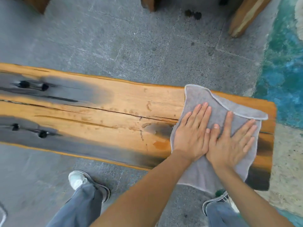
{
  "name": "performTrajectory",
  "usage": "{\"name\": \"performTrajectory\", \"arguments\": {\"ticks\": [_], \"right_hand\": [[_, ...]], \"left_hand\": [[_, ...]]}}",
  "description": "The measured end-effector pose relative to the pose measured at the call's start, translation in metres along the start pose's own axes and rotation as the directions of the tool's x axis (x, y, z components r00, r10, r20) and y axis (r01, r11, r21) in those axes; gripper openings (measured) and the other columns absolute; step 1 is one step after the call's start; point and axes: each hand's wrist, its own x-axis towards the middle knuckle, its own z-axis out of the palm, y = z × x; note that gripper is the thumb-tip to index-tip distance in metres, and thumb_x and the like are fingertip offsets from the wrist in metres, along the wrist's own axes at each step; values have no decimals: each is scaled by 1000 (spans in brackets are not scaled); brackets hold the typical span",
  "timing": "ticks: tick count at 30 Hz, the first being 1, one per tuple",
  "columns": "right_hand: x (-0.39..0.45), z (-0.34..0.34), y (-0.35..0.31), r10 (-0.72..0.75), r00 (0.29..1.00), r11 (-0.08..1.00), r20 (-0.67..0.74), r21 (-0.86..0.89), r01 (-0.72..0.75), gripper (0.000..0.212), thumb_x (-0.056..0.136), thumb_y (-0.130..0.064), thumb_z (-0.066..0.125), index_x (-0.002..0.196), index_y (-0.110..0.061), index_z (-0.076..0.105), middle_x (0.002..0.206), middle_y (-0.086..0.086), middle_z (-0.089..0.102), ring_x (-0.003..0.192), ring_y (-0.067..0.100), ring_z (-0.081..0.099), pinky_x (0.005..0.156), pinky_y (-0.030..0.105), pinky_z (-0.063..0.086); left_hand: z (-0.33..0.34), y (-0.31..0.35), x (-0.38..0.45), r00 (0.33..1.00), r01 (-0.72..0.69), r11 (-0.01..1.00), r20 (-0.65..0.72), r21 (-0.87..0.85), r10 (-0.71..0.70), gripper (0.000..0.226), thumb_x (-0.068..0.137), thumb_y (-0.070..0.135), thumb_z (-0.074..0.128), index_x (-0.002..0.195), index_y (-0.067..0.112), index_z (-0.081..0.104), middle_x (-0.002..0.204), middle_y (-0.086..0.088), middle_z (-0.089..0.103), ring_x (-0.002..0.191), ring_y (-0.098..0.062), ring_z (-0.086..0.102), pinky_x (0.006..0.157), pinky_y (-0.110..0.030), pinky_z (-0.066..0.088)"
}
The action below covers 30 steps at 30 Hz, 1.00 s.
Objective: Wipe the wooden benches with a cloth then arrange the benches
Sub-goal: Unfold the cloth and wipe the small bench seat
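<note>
We are pressing both hands, left hand (pixel 191 135) and right hand (pixel 232 141), spread flat on the cloth (pixel 205 99) at the desk (pixel 114 102) end in the right of the frame (marks remaining, arranging not yet begun).

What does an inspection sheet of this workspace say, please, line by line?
Surface: bench of orange wood with grey-black patches, long cracks, dark holes and small marks.
Job's things: grey cloth spread flat on the bench's right end; its near edge hangs over the side.
Clutter: nothing seen.
Hands: left hand and right hand lie flat side by side on the cloth, fingers straight, pressing it down.
Cables: nothing seen.
Surroundings: grey stone floor with dark spots; blue-green ground at right; parts of other wooden pieces at the top edge; the person's shoes below.
</note>
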Motion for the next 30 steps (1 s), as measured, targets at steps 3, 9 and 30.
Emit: {"name": "performTrajectory", "arguments": {"ticks": [3, 9, 30], "right_hand": [[-10, 7, -71, -69, 998, 997, -7, 19, 69, 62, 101, -56, 22, 160, -37, 13, 165, 28, 1, 155, 40, 2, 123, 54, 7], [-60, 28, -242, -277, 961, 959, -16, 56, 278, 63, 101, -56, 26, 160, -35, 16, 165, 28, 2, 155, 39, 3, 124, 54, 8], [-218, 82, -670, -914, 384, 396, 134, 79, 915, 56, 101, -58, 23, 155, -46, 26, 169, 12, 0, 157, 26, -2, 125, 50, 0]], "left_hand": [[-29, -63, -5, 997, 66, 998, -40, 11, -66, 65, 100, 33, 36, 159, 11, 19, 168, -4, 14, 156, -16, 9, 125, -32, 4], [-97, -225, -46, 968, 226, 974, -116, 20, -222, 63, 100, 30, 37, 158, 10, 21, 167, -4, 16, 156, -17, 9, 127, -35, 8], [-202, -561, -184, 145, 837, 275, -293, -473, -945, 55, 106, 29, 23, 159, 18, 21, 166, 4, 22, 156, -18, 10, 126, -37, 11]]}}
